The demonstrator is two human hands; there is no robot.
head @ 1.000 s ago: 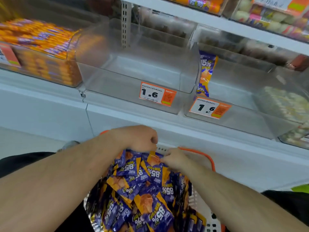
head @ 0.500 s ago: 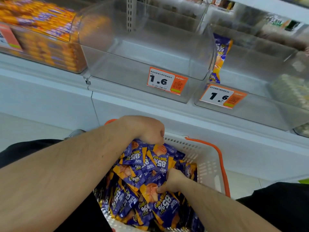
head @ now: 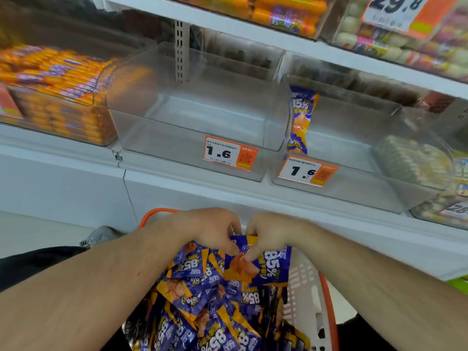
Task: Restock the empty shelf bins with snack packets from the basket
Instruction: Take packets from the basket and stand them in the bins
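Left hand (head: 212,230): fingers curled round a bunch of snack packets (head: 255,264) at the far rim of the basket (head: 307,295).
Right hand (head: 272,235): now beside the left, gripping the same bunch; half a second earlier it was deeper in the basket.
Change: both hands have gathered one load.
Meaning: likely ready to lift.
Empty bin (head: 202,127): directly above the basket.
Right bin (head: 354,148): holds one packet (head: 300,117).

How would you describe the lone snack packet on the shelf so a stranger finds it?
Find the two clear plastic shelf bins with orange 1.6 price tags. In the right-hand bin, one purple-and-orange snack packet stands upright against the left wall, alone.
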